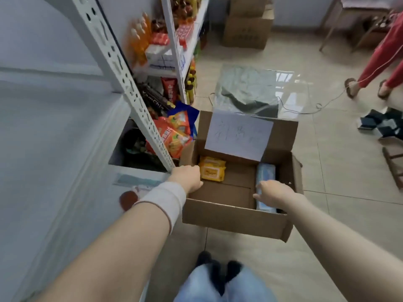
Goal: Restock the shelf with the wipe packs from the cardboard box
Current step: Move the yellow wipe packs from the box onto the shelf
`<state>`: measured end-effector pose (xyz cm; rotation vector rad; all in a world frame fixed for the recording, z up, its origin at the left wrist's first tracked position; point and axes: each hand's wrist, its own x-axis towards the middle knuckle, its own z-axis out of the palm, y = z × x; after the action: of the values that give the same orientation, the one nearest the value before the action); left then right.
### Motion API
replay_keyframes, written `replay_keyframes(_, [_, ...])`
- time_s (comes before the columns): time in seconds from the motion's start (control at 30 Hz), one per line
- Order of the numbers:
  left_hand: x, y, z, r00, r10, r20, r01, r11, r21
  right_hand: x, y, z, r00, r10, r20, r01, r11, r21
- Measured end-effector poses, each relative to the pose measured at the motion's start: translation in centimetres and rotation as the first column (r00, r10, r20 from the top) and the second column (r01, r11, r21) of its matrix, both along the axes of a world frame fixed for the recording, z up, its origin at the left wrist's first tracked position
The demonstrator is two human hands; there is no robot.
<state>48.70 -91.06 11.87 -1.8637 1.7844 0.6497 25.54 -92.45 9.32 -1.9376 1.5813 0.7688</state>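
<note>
Floor (338, 214): glossy pale tiles with dark grout lines, window light reflecting at 12 o'clock.
Cardboard box (235, 216): stands open on the floor in front of me, its flaps up and its bottom mostly bare.
Paper sheet (238, 136): white with handwriting, lying on the box's far flap.
Yellow wipe pack (212, 168): flat in the box's 11 o'clock corner.
Blue wipe pack (266, 171): lies along the box's inner wall at 3 o'clock.
Left grip (187, 177): clenched over the box's wall at 9 o'clock, thumb inside; a white wristband (165, 197) sits on that wrist.
Right grip (273, 192): inside the box, fingers curled onto the near half of the blue wipe pack.
Shelf (139, 110): white slotted metal uprights at 10 o'clock, just beside the box.
Snack bags (174, 138): orange, on the lowest level, nearly touching the box.
Bottles (139, 38): orange, on a higher level.
Plastic sheet (246, 90): clear and crumpled, on the floor just past the box at 12 o'clock.
Stacked boxes (247, 29): brown, by the far wall at 12 o'clock.
Other person (379, 59): red trousers and slippers, at 2 o'clock, well apart.
My shoes (233, 269): dark, at 6 o'clock.
</note>
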Motion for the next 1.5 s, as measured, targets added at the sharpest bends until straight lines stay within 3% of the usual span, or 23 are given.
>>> replay_keyframes(0.2, [-2.3, -3.7, -10.5, 0.921, 0.321, -0.222, -0.287, 0.942, 0.172, -2.2, -2.1, -9.9, 0.981, -0.181, 0.065, 0.164, 0.963, 0.212])
replay_keyframes(0.43, [-1.4, -9.2, -22.1, 0.805, 0.531, -0.265, -0.480, 0.845, 0.234, 0.0, -5.0, -20.3, 0.899, -0.383, 0.211, 0.303, 0.893, 0.332])
replay_keyframes(0.6, [0.3, -17.2, -34.9, 0.612, 0.701, -0.367, -0.693, 0.698, 0.178, 3.5, -9.2, -33.4, 0.751, -0.618, 0.233, 0.477, 0.751, 0.455])
replay_keyframes(0.67, [0.6, -19.7, -39.5, 0.588, 0.714, -0.380, -0.720, 0.676, 0.156, 4.9, -11.3, -38.1, 0.679, -0.685, 0.264, 0.542, 0.711, 0.448])
replay_keyframes(0.8, [1.5, -22.4, -45.8, 0.556, 0.711, -0.430, -0.751, 0.652, 0.106, 8.1, -14.8, -44.4, 0.416, -0.798, 0.435, 0.683, 0.591, 0.430])
replay_keyframes(0.93, [2.6, -23.7, -48.3, 0.502, 0.693, -0.518, -0.755, 0.643, 0.128, 10.6, -16.1, -47.3, 0.228, -0.846, 0.482, 0.780, 0.454, 0.430])
replay_keyframes(1.0, [2.8, -24.2, -48.9, 0.465, 0.711, -0.528, -0.778, 0.613, 0.140, 10.8, -16.0, -47.9, 0.230, -0.853, 0.469, 0.795, 0.442, 0.415])
replay_keyframes(1.07, [2.7, -24.3, -49.1, 0.430, 0.724, -0.539, -0.797, 0.585, 0.150, 10.4, -15.1, -48.0, 0.226, -0.876, 0.427, 0.738, 0.440, 0.513])
replay_keyframes(1.17, [2.5, -24.1, -49.1, 0.427, 0.716, -0.552, -0.789, 0.594, 0.160, 9.1, -13.0, -47.5, 0.164, -0.907, 0.387, 0.645, 0.395, 0.654])
replay_keyframes(1.33, [2.2, -23.7, -49.7, 0.421, 0.744, -0.518, -0.772, 0.594, 0.227, 4.7, -10.5, -46.8, 0.085, -0.949, 0.305, 0.616, 0.291, 0.732])
replay_keyframes(1.5, [1.8, -22.6, -49.2, 0.215, 0.808, -0.549, -0.782, 0.479, 0.399, 1.8, -9.9, -46.3, -0.062, -0.967, 0.246, 0.619, 0.156, 0.770])
